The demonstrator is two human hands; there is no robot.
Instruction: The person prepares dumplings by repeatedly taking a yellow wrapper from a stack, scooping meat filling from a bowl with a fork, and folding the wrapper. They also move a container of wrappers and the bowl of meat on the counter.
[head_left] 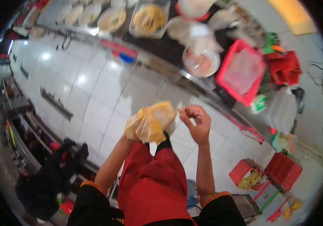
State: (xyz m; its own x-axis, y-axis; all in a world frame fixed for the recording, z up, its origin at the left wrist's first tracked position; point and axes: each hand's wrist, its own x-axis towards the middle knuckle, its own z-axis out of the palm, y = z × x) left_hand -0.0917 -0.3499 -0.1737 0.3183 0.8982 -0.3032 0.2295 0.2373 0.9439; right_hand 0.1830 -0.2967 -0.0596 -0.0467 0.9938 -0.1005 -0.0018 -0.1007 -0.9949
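Note:
My left hand [128, 141], mostly hidden underneath, holds a fan of pale yellow wrappers [151, 122] in front of the red apron [152, 180]. Their thin sheets are pleated and overlap on the left side. Just right of the wrappers, my right hand [196, 123] is closed in a pinch. Something small and whitish [180, 108], blurred, shows at the thumb and fingertip; I cannot make out what it is.
Along the counter stand a bowl with pinkish contents [201, 62], a pink basket [243, 71], a clear tray of yellow wrappers [149, 20] and several plates. Another person in dark clothes [41, 188] is at lower left. Red crates [283, 171] stand at lower right.

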